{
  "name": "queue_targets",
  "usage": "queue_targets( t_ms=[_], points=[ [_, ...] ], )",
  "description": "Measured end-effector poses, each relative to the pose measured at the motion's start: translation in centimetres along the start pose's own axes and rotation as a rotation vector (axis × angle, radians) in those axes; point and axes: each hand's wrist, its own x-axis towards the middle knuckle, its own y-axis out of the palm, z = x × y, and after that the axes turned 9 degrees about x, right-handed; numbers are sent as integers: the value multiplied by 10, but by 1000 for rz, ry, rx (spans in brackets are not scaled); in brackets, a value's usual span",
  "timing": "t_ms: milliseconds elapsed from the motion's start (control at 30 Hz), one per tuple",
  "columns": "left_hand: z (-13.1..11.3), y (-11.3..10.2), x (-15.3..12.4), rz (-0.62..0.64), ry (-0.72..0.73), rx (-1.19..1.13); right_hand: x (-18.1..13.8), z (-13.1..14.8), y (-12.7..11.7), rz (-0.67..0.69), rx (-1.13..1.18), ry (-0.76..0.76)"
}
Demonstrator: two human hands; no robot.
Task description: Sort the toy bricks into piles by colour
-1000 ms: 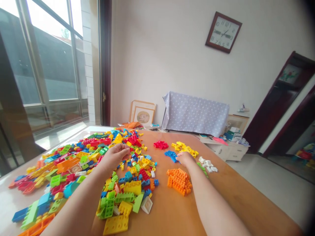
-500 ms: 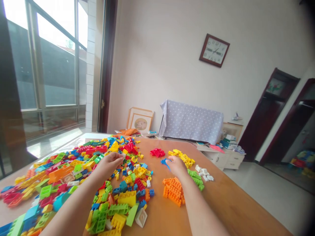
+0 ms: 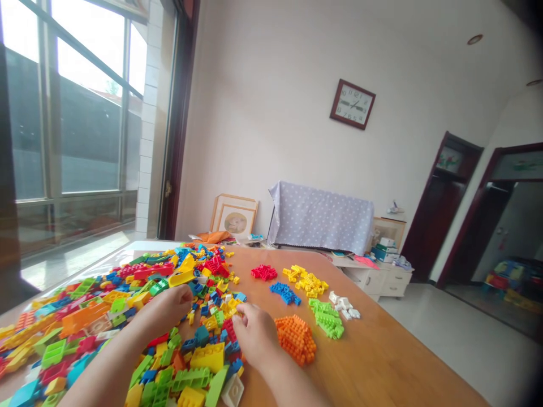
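My left hand [image 3: 180, 301] is over the middle of a large mixed pile of toy building bricks [image 3: 207, 357], its fingers curled and mostly turned from view, so what they hold is hidden. At the pile's right edge, my right hand [image 3: 257, 330] has thumb and forefinger bent together beside small yellow bricks [image 3: 231, 305]; I cannot make out what is between them. Small bricks lie sorted by colour to the right: red [image 3: 263, 272], blue [image 3: 285, 293], yellow [image 3: 311, 282], green [image 3: 326, 318], white [image 3: 345, 305] and orange [image 3: 296, 339].
The bricks lie on a brown wooden table [image 3: 360, 362]. Beyond its far edge stand a framed picture [image 3: 235, 219], a shape under a dotted grey cloth [image 3: 320, 216] and a white cabinet [image 3: 384, 280]. Tall windows [image 3: 91, 118] are on the left.
My right hand has moved left from the blue bricks to the edge of the mixed pile. My left hand has drawn back a little to the left. The head view has shifted slightly.
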Motion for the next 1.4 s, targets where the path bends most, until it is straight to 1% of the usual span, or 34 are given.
queue_targets(
  t_ms=[200,333,400,600,767,900,1033,1200,1400],
  points=[
    [1,-2,-2,45,-9,107,-3,-2,3,18,5,-25],
    [-5,-9,-11,38,-26,164,-5,-6,4,18,27,-53],
    [-9,-15,-16,14,-23,195,-5,-9,3,21,38,-65],
    [-13,-21,-23,37,-87,270,-3,-19,5,42,40,-66],
    [-19,-20,-24,31,-93,375,-4,-20,6,40,43,-54],
    [-35,-13,-25,11,-86,452,-4,-21,6,24,59,-62],
    [-48,-7,-26,1,-111,520,-4,-22,5,20,77,-67],
    [-52,-6,-26,6,-149,566,-3,-22,4,12,80,-51],
    [-53,-8,-26,36,-125,569,-3,-21,3,17,90,-57]
  ],
)
